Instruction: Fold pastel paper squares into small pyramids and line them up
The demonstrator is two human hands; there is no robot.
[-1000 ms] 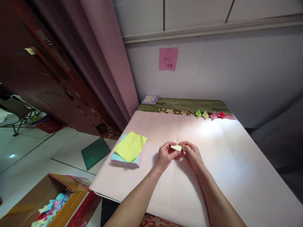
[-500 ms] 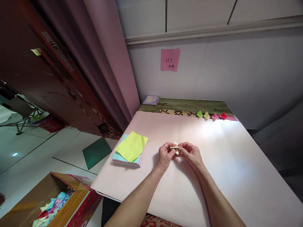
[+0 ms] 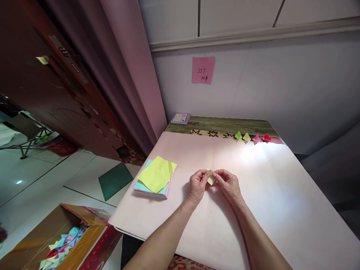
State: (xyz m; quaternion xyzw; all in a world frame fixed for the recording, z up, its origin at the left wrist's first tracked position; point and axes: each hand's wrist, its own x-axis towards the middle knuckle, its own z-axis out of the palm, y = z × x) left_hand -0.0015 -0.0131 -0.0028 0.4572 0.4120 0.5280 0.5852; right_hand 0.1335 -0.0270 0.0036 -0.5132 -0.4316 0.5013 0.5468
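Between my two hands is a small folded piece of pale yellow paper (image 3: 210, 180), its lower part showing as a diamond. My left hand (image 3: 197, 184) pinches its left side, thumb on the near face. The right side is pinched by my right hand (image 3: 228, 184), with that thumb also pressing on the near face. Fingers behind the paper are partly hidden. To the left lies a stack of coloured paper (image 3: 153, 193) with a creased yellow sheet (image 3: 157, 173) on top.
Small folded paper shapes in green, pale yellow, pink and red (image 3: 266, 138) line the table's back edge. A little card stack (image 3: 180, 119) sits at the back left corner. On the floor at left stands a cardboard box (image 3: 92, 243) holding colourful folded papers (image 3: 63, 245).
The folded paper, which showed a flat strip across with parts sticking out above and below, now shows a diamond face between my thumbs. Both hands stay in nearly the same place.
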